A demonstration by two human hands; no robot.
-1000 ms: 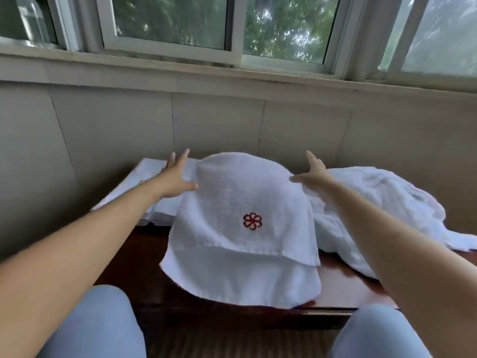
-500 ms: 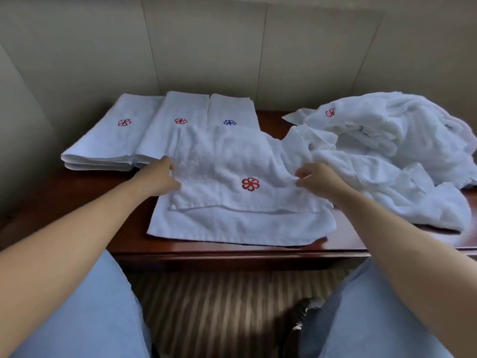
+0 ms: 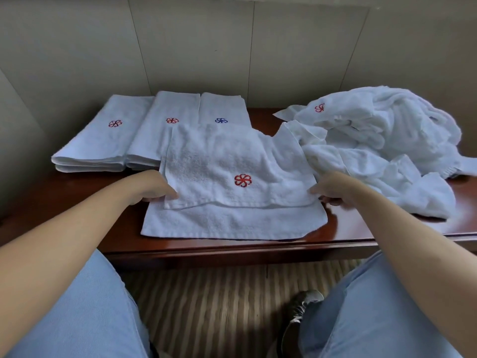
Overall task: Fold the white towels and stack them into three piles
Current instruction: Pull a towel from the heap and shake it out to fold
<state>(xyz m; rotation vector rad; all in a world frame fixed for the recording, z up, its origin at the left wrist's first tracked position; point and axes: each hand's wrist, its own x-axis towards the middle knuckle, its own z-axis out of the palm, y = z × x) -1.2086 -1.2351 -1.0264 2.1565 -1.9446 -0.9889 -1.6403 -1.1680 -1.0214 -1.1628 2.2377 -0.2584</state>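
Here, towel (image 3: 232,177) on table (image 3: 387,228).

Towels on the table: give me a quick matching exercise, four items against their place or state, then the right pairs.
Items:
1. towel with blue emblem
2. towel being folded
3. unfolded heap
4. left hand

Place or state:
A. crumpled at the table's right end
B. grips the left edge of the folded-over layer
C. tops the rightmost folded pile
D. spread at the front, upper layer short of the near edge

Pairs: 1-C, 2-D, 3-A, 4-B
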